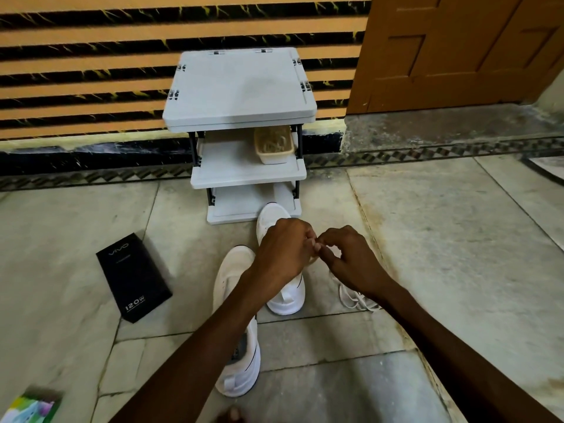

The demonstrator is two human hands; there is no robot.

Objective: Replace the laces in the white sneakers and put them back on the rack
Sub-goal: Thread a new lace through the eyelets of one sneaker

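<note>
White, the far sneaker (270,219) lies on the floor (427,239) with its toe at the front edge of the bottom shelf of the rack (241,87). The near sneaker (232,270) lies just beside it, closer to the person. Over the far one the left hand (283,251) and right hand (351,257) meet, fingers curled, pinching what looks like a lace (312,259). Loose laces (354,297) lie under the right forearm. I'd say lacing is midway at best: the near sneaker seems unlaced, and neither is on the rack yet.
</note>
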